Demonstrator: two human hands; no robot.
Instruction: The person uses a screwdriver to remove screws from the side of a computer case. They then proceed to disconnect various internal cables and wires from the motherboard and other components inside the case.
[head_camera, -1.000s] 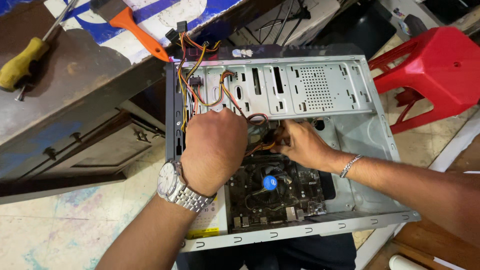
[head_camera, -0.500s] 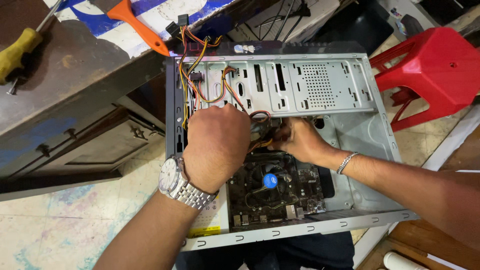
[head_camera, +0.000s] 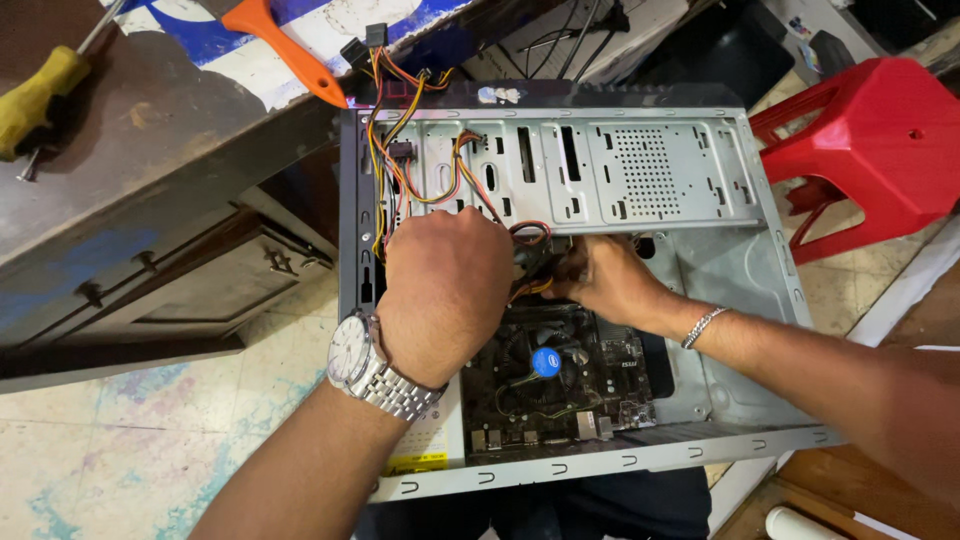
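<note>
An open grey computer case (head_camera: 700, 250) lies on its side below me. Inside it sits a dark motherboard (head_camera: 590, 390) with a round fan bearing a blue centre (head_camera: 546, 361). Coloured power cables (head_camera: 400, 150) run down from the case's upper left corner. My left hand (head_camera: 445, 290), a metal watch on its wrist, is closed over the cable bundle near the case's middle. My right hand (head_camera: 605, 280), with a thin bracelet, pinches the same dark bundle (head_camera: 530, 262) from the right. What the fingers grip is partly hidden.
A worn wooden desk (head_camera: 170, 180) stands at the left with a yellow-handled screwdriver (head_camera: 40, 100) and an orange-handled tool (head_camera: 290, 55) on it. A red plastic stool (head_camera: 880, 140) stands at the right. The pale tiled floor (head_camera: 120, 450) shows at lower left.
Both hands stay on the cables in the case's middle. My right hand has crept slightly left toward my left hand. The view has shifted a little.
</note>
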